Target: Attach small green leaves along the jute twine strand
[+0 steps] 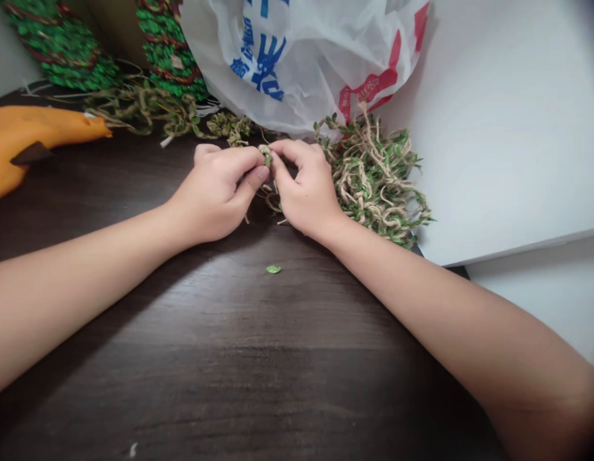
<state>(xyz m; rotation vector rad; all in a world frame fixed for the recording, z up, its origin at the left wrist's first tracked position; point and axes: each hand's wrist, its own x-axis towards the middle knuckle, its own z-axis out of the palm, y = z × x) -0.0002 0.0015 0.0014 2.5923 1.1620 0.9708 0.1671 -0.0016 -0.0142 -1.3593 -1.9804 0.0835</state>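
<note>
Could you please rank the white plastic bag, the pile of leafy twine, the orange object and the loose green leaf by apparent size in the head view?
1. White plastic bag, cut off at the top.
2. Pile of leafy twine and orange object: look alike; the orange object runs off the frame, so unranked.
3. Loose green leaf, by far the smallest.

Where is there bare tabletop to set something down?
Bare dark table lies between the forearms, holding only a stray green leaf. It is crowded behind the hands: twine pile, plastic bag, orange tool.
</note>
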